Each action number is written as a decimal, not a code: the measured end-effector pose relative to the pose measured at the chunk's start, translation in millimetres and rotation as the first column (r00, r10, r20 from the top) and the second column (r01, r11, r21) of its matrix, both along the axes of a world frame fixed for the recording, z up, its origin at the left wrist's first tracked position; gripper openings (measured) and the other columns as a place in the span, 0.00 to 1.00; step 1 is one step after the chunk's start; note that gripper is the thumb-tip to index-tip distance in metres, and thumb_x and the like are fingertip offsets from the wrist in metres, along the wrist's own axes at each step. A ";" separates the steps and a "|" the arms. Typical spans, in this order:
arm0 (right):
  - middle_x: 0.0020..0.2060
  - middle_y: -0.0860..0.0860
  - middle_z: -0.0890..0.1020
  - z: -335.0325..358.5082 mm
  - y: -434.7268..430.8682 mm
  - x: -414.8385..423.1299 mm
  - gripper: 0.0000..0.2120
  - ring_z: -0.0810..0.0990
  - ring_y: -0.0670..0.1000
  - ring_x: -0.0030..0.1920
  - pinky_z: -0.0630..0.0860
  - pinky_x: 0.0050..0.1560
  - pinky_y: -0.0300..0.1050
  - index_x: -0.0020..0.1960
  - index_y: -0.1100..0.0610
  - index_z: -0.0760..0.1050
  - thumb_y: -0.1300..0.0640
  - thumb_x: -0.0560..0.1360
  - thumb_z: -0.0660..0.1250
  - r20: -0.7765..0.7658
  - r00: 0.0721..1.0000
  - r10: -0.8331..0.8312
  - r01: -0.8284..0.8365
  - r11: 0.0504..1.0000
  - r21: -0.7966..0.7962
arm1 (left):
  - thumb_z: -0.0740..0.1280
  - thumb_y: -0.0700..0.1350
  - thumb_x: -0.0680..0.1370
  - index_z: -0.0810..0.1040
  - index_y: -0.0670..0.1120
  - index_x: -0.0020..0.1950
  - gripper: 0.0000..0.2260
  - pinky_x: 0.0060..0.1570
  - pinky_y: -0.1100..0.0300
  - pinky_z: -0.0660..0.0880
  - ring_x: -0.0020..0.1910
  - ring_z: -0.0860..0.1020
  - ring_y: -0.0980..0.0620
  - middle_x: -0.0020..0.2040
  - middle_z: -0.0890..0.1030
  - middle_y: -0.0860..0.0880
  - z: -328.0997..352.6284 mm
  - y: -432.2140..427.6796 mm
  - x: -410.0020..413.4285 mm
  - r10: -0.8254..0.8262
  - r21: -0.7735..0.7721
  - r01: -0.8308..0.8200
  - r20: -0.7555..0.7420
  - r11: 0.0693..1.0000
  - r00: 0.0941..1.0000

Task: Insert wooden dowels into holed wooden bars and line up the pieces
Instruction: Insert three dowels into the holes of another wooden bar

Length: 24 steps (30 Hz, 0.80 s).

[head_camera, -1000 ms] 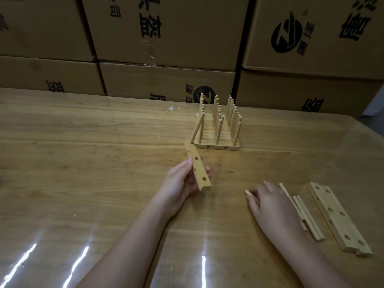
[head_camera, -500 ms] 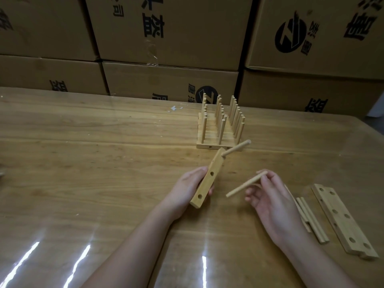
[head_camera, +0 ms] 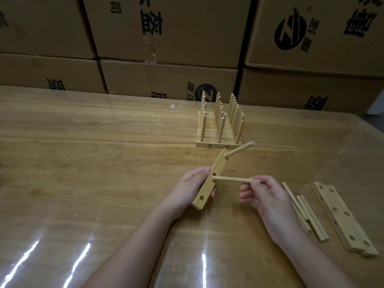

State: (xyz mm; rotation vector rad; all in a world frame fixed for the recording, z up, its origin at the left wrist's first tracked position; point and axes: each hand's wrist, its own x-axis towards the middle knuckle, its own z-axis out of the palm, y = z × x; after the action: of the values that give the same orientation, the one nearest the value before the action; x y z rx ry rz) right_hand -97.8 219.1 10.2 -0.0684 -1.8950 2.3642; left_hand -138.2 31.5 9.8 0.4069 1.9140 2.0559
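Dowel (head_camera: pixel 230 179) tip at the held bar's (head_camera: pixel 207 190) middle hole
Loose dowels (head_camera: pixel 307 215) and spare bars (head_camera: pixel 342 217) lie near right on the counter (head_camera: pixel 104 163). Right hand (head_camera: pixel 264 196) pinches the dowel; left hand (head_camera: pixel 187 188) grips the bar, 1 inserted dowel (head_camera: pixel 241 151) in its far end. Beyond stand finished pieces (head_camera: pixel 218 129).

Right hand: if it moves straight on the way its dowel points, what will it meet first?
The dowel in the right hand would first meet the bar held by the left hand, near its middle hole. The tip looks nearly touching, though depth is unclear.
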 end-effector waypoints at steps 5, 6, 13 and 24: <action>0.32 0.53 0.82 -3.7 3.7 0.3 0.04 0.78 0.48 0.29 0.74 0.30 0.36 0.42 0.59 0.71 0.63 0.74 0.66 -0.026 1.000 -0.009 0.015 0.965 0.260 | 0.54 0.46 0.83 0.77 0.43 0.58 0.14 0.36 0.66 0.73 0.31 0.76 0.56 0.31 0.78 0.51 0.5 -1.6 -0.5 -0.003 -0.008 0.003 -0.003 1.000 1.000; 0.31 0.53 0.81 -4.1 4.0 0.2 0.05 0.77 0.48 0.27 0.74 0.29 0.36 0.42 0.59 0.70 0.63 0.74 0.66 -0.039 0.999 -0.004 0.015 0.956 0.293 | 0.54 0.46 0.83 0.77 0.44 0.59 0.14 0.37 0.66 0.73 0.32 0.76 0.56 0.31 0.78 0.51 0.4 -2.1 -0.4 -0.006 -0.014 0.006 -0.004 1.000 1.000; 0.32 0.47 0.79 -2.4 2.7 4.8 0.11 0.76 0.43 0.31 0.72 0.35 0.32 0.51 0.45 0.77 0.60 0.77 0.61 -0.148 0.978 0.146 -0.046 0.845 0.532 | 0.54 0.46 0.83 0.78 0.47 0.55 0.13 0.35 0.65 0.72 0.31 0.76 0.55 0.31 0.78 0.50 0.2 -1.0 -0.6 0.052 0.029 -0.053 0.036 0.998 0.998; 0.45 0.41 0.82 -2.8 7.9 4.7 0.13 0.78 0.41 0.46 0.74 0.42 0.36 0.52 0.33 0.74 0.52 0.76 0.61 -0.220 0.964 0.152 0.083 0.611 0.787 | 0.54 0.44 0.83 0.77 0.44 0.56 0.12 0.33 0.65 0.71 0.29 0.74 0.55 0.30 0.76 0.49 1.2 0.7 -0.1 0.074 0.039 -0.076 0.041 0.996 0.996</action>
State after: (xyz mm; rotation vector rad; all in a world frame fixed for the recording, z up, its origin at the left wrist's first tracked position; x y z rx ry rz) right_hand -93.1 227.0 7.4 0.3509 -2.5901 1.2236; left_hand -138.3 32.2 11.0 0.3062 1.8949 2.1367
